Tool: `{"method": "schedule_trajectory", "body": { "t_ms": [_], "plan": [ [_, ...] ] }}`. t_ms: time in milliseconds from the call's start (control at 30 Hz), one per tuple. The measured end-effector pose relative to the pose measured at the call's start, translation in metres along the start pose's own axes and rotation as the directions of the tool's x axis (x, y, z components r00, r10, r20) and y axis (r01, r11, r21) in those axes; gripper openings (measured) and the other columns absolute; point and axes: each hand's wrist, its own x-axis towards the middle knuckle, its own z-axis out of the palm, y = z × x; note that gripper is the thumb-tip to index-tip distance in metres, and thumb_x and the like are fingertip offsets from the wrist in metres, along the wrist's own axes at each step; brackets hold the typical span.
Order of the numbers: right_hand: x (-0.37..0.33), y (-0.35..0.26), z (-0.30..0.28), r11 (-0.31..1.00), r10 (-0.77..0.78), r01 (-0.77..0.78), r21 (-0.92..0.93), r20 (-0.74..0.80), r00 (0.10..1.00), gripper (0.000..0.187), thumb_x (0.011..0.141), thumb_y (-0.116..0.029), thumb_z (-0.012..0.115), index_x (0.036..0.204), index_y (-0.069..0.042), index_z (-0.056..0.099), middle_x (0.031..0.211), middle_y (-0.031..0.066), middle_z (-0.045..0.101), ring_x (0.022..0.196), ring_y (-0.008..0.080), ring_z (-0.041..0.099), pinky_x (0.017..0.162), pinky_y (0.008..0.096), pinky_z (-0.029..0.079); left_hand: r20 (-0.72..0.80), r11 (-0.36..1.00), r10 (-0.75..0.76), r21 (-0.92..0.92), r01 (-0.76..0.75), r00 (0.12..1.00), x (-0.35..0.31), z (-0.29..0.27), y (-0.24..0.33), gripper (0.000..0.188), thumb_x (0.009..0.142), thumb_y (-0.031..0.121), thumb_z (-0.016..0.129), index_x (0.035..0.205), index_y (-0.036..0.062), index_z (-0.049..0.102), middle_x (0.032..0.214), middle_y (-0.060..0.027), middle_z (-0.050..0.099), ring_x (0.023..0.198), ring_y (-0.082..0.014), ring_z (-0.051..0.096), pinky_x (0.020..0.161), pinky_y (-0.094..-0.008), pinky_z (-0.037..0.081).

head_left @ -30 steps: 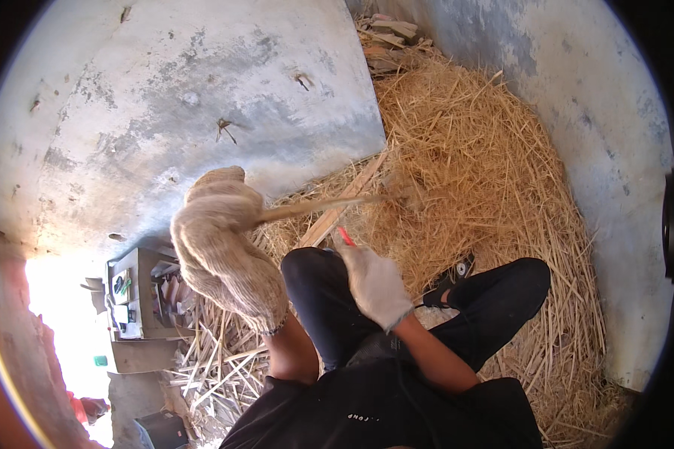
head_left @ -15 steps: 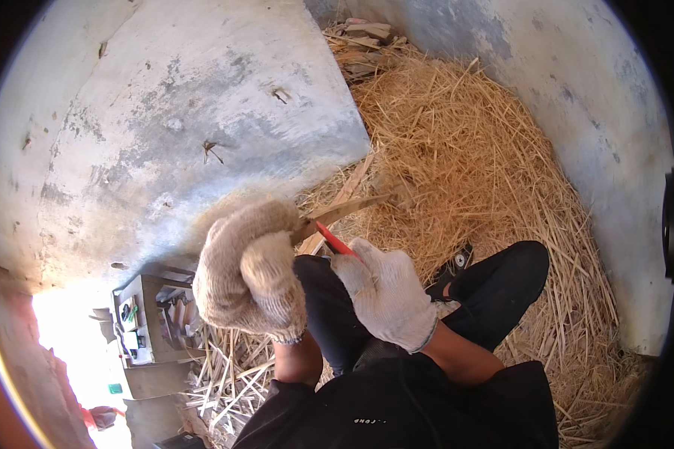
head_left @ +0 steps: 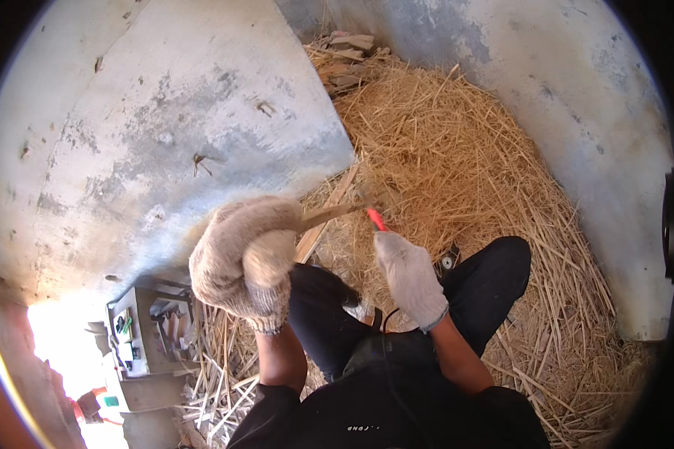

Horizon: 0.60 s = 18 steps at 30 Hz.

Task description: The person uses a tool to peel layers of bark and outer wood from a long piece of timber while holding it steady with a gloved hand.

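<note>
We look down at our own two hands, both in thick knitted work gloves, over a bed of loose yellow straw (head_left: 464,150) that fills the floor between two pale curved concrete walls (head_left: 172,127).

Our left hand (head_left: 243,262) is raised and clenched around a pale wooden handle (head_left: 329,215), which runs from the fist toward the far right; the head of that tool is blurred against the straw and we cannot tell its kind. Our right hand (head_left: 410,278) is closed around a slim red tool (head_left: 377,219), whose tip points away from us and stands just beside the far end of the wooden handle. Where the two meet is too blurred to tell whether they touch.

Below the hands are our dark trousers, with knees bent. A flat wooden plank (head_left: 323,218) lies on the straw under the left hand, and a small heap of wood scraps (head_left: 348,56) sits at the far end. Near left, lower down, stands a grey toolbox (head_left: 146,337) with small items in it.

To do this well, we judge that the red tool should be held steady and the swinging hand kept short and controlled, with the gloved fingers (head_left: 397,251) clear of the striking point.
</note>
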Motion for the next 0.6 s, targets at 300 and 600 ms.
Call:
{"method": "schedule_trajectory", "body": {
  "t_ms": [300, 600],
  "plan": [
    [0.027, 0.047, 0.017, 0.728, -0.309, 0.395, -0.560, 0.246, 0.919, 0.033, 0.105, -0.029, 0.049, 0.095, 0.000, 0.059, 0.074, 0.0179, 0.062, 0.073, 0.0348, 0.065, 0.062, 0.0440, 0.049, -0.061, 0.997, 0.059, 0.046, -0.056, 0.996, -0.025, -0.001, -0.021, 0.028, 0.075, 0.023, 0.081, 0.086, -0.0016, 0.073, 0.081, -0.0125, 0.073, 0.079, -0.0297, 0.070, 0.086, -0.0428, 0.054],
    [0.006, -0.018, 0.008, 0.985, -0.090, 0.076, 0.156, 0.083, 0.993, 0.046, 0.103, -0.040, 0.048, 0.103, 0.002, 0.066, 0.080, 0.0256, 0.066, 0.085, 0.0420, 0.068, 0.071, 0.0473, 0.051, -0.285, 0.984, -0.013, -0.172, -0.038, 0.958, -0.008, 0.000, -0.023, 0.026, 0.096, 0.016, 0.052, 0.077, 0.0003, 0.058, 0.069, -0.0129, 0.059, 0.056, -0.0190, 0.056, 0.043, -0.0243, 0.046]
  ]
}}
